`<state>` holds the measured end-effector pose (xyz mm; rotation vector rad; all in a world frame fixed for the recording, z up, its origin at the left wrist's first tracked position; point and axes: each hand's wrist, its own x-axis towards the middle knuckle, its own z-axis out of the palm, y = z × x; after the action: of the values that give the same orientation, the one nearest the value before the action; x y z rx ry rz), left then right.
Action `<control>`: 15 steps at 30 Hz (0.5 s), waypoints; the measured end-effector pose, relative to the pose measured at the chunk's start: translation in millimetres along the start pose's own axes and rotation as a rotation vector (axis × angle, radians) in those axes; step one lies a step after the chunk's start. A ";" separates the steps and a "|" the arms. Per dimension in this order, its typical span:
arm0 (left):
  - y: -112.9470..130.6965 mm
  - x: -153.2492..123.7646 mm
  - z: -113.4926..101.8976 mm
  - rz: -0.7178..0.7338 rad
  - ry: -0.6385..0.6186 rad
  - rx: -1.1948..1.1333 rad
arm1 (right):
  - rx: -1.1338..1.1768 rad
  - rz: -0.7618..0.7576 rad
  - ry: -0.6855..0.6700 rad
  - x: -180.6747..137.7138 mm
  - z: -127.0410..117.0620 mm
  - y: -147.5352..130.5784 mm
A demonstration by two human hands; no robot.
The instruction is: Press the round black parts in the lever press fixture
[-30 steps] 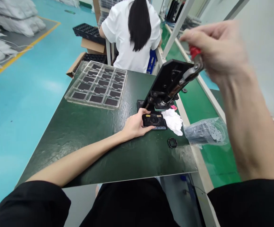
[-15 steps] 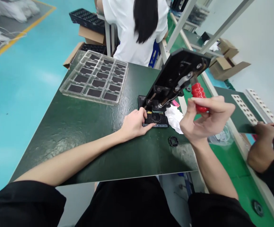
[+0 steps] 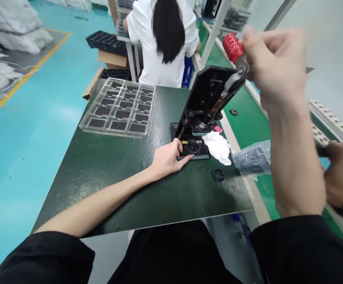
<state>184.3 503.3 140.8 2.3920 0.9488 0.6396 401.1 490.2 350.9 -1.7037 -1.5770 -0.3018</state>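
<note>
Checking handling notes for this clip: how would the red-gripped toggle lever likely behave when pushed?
The toggle lever looks metal, so it would probably feel stiff, not bend. Bolts along the linkage suggest it would pivot rather than lift free. Ridges on its red grip may limit slipping.

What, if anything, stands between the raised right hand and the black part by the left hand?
The press does: in this view its metal linkage lies between the right hand and the black part. The left hand touches that part's left end directly.
</note>
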 end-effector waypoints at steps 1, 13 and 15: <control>-1.2 -1.3 0.5 0.054 0.010 0.025 | 0.011 0.026 0.090 -10.6 4.5 2.4; 18.7 -47.6 11.3 0.989 -0.225 0.211 | -0.392 -0.009 -0.276 -185.1 63.9 21.0; 19.3 -46.2 10.3 0.927 -0.268 0.229 | -0.485 0.051 -0.370 -177.4 72.8 17.8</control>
<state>169.8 454.9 133.0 2.9733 -0.2711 0.4943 358.1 409.2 181.5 -2.2720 -1.8234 -0.3819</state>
